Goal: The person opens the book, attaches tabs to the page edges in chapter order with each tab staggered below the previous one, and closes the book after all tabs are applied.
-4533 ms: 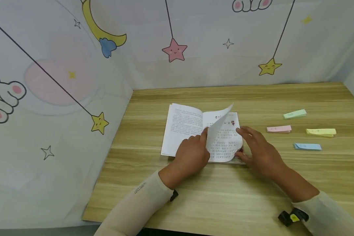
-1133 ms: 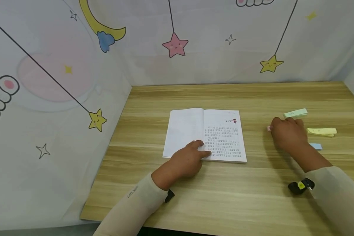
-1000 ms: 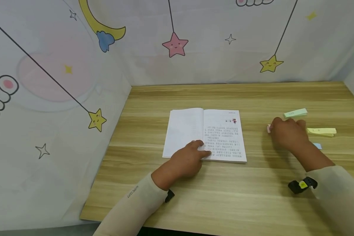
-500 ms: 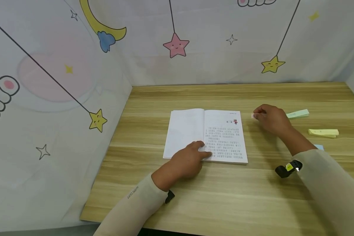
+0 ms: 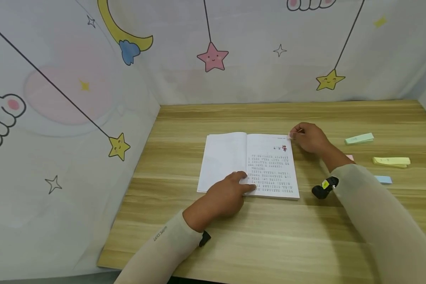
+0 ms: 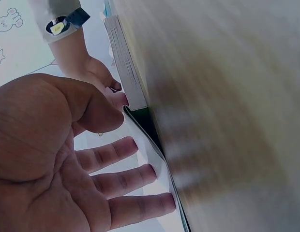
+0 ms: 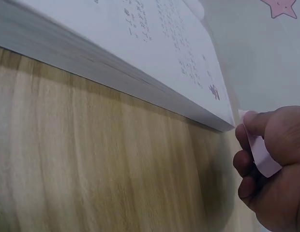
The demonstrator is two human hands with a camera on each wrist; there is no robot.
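Note:
An open book [image 5: 223, 157] lies on the table, its left page mostly blank and its right page printed with a small red figure near the top. My left hand [image 5: 224, 197] rests across the lower middle of the book, thumb and fingers extended onto the pages; the left wrist view shows those fingers spread. At the book's far right corner, my right hand [image 5: 310, 138] pinches a pink sticky note strip [image 7: 263, 158] between thumb and fingers. The strip's tip is at the page corner; whether it is stuck there I cannot tell.
Right of the book lie a green sticky note pad [image 5: 359, 139], a yellow pad [image 5: 391, 161] and a blue pad [image 5: 383, 180]. A pink pad [image 5: 350, 157] is mostly hidden behind the right forearm. Printed white cloth [image 5: 248, 83] borders the wooden table [image 5: 255, 236] at back and left.
A page was turned earlier, and the book now lies flat. My right hand went to the pink pad, then carried a pink strip left to the book's far corner. The left hand stayed put lately.

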